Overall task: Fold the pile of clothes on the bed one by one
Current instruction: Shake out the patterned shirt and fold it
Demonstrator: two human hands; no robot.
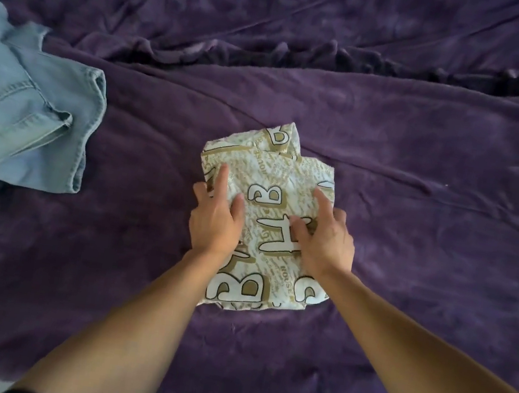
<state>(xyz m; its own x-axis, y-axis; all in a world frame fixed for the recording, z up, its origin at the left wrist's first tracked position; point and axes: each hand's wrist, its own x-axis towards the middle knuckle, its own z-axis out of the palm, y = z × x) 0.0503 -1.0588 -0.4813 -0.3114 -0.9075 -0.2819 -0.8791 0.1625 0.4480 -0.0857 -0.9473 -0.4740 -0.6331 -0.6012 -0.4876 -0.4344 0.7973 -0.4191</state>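
The printed garment (pixel 268 194), folded small at the centre of the bed (pixel 417 221), looks thin, light and limp; I'd lift it by both side edges. The left hand (pixel 216 220) and right hand (pixel 324 240) press flat on it, fingers loose, gripping nothing. Jeans (pixel 21 124) lie at nine o'clock.

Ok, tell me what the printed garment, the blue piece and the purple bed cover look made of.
The printed garment: thin woven cloth, likely cotton or a blend; matte, creases sharply. The blue piece: denim, faded, with stitched seams. The purple bed cover: soft napped fleece or plush, by its fuzzy, mottled sheen.
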